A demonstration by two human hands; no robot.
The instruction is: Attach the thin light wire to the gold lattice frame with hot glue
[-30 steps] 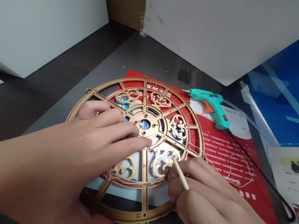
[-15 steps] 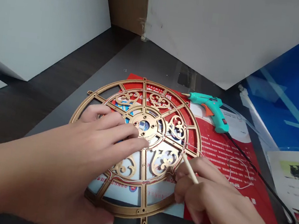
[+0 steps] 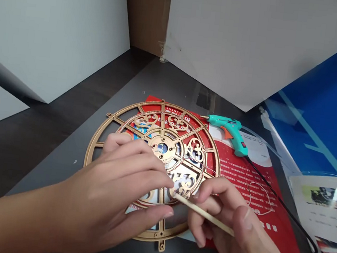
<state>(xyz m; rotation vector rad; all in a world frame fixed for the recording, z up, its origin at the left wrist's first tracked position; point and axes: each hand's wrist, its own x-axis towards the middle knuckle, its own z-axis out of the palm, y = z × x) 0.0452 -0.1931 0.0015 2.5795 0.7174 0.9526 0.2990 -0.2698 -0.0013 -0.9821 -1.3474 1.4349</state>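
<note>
A round gold wheel-shaped frame [image 3: 169, 155] with spokes and scrollwork lies in front of me. Thin wire [image 3: 205, 167] runs along its inner ring and trails off to the right. Over the left part of the frame lies my left hand [image 3: 119, 186], fingers stretched out and thumb apart from them; its fingertips are near the hub. My right hand [image 3: 225, 214] grips a slim wooden stick [image 3: 207, 215] at the frame's lower right. The stick's pale tip is over the lower scrollwork, close to my left fingers; whether it touches is unclear.
Beneath the frame is a red and white printed sheet [image 3: 242, 175] on a dark tabletop [image 3: 103, 107]. A teal glue gun [image 3: 229, 129] lies at the right, its black cord [image 3: 270, 191] running to the lower right. White panels [image 3: 215, 38] stand behind; printed pages [image 3: 327, 201] lie far right.
The stick has swung flatter, its tip moving left and down toward my left hand. My right hand has turned and its fingers show more. My left thumb has lifted toward the right.
</note>
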